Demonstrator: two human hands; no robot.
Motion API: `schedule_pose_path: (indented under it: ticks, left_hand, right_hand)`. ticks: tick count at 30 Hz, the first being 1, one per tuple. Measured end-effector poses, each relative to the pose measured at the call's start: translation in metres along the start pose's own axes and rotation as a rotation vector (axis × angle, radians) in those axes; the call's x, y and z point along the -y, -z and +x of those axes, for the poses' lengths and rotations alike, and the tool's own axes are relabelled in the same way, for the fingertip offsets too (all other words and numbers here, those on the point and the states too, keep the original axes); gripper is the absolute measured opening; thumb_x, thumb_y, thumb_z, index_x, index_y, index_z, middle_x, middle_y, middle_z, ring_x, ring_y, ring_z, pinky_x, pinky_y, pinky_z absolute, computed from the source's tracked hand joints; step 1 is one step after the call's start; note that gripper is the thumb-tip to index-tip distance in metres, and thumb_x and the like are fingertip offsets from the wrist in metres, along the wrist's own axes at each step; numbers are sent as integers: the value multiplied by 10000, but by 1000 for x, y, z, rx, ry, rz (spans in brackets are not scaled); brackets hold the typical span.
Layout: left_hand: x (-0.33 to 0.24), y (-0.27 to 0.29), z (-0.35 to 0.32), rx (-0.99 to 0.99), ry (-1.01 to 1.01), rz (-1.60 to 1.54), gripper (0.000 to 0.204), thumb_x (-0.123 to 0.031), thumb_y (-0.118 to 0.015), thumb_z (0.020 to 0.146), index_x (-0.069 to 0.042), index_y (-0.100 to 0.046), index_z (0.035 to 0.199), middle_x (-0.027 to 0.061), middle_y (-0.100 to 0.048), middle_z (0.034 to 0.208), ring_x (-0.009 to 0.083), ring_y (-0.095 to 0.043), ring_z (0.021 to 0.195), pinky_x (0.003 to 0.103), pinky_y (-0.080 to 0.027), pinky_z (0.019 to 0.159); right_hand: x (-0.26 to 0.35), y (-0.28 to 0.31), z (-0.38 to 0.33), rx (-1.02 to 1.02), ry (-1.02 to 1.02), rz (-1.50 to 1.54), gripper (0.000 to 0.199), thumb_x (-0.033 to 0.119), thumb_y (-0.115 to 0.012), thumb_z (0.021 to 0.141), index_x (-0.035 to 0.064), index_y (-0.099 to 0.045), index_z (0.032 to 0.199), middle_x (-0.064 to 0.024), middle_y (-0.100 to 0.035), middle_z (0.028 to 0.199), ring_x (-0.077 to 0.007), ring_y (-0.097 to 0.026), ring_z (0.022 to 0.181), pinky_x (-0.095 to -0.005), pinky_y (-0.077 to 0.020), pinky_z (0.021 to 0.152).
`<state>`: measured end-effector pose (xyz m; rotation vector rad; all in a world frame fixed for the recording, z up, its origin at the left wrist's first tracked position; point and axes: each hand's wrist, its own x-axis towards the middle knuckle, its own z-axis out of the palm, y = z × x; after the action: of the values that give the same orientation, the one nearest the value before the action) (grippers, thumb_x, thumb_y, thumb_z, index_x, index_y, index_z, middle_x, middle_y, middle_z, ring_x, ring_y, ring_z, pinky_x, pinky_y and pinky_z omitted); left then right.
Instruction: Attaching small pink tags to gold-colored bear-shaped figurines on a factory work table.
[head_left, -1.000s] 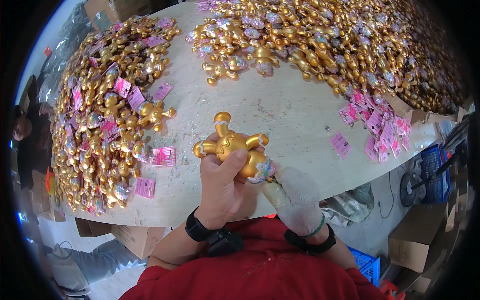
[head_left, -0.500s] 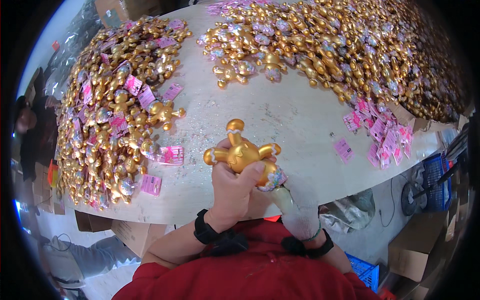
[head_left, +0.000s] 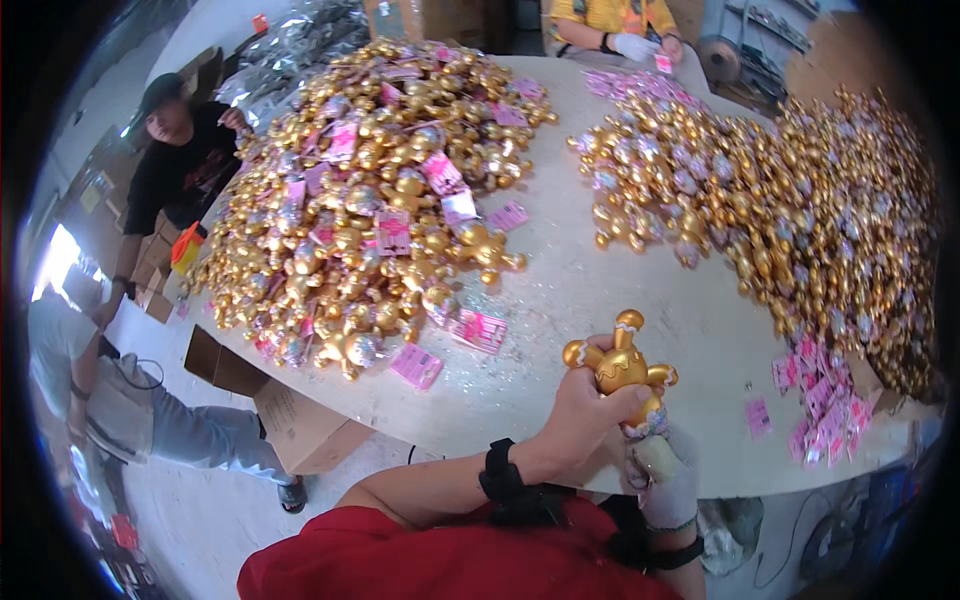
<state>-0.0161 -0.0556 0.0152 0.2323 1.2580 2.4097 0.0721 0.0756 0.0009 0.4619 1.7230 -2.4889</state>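
My left hand (head_left: 592, 412) is closed around a shiny gold figurine (head_left: 622, 370) with rounded limbs, a wavy line across it and pastel glitter beads at its lower end. Its thumb presses on the front of the figurine. My right hand (head_left: 668, 478), in a whitish glove, is up against the beaded end, its fingers blurred and partly hidden. Whether it grips anything cannot be made out. Both hands are above the table's near edge.
A heap of gold figurines (head_left: 330, 240) covers the table's left, another heap (head_left: 800, 210) its right. Pink cards (head_left: 830, 410) lie by the right heap. An open carton (head_left: 300, 410) stands below the left edge. People stand at left (head_left: 180, 150) and far side (head_left: 620, 25).
The view has swung left, so the table and my hands appear farther right and lower. More of the people at the left and far side shows. My left hand keeps hold of the figurine.
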Motion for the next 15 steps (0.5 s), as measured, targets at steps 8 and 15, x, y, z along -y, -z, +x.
schedule_pose_path:
  ticks: [8,15]
  left_hand:
    - [-59,51,22,-142,-280,438,270,-64,-595,881,-1,-489,1121,97,-609,988,170,-638,870,296,-536,761]
    - [-124,133,82,-379,-363,278,179,-100,-608,879,38,-592,992,81,-619,903,147,-624,760,289,-521,566]
  right_hand:
    - [-22,14,24,-100,249,128,226,189,-533,925,-5,-591,1026,-78,-600,828,-123,-553,619,-256,-440,523]
    - [-27,14,19,-93,164,-48,181,76,-606,870,-19,-593,1024,-92,-608,837,-138,-559,631,-268,-464,548]
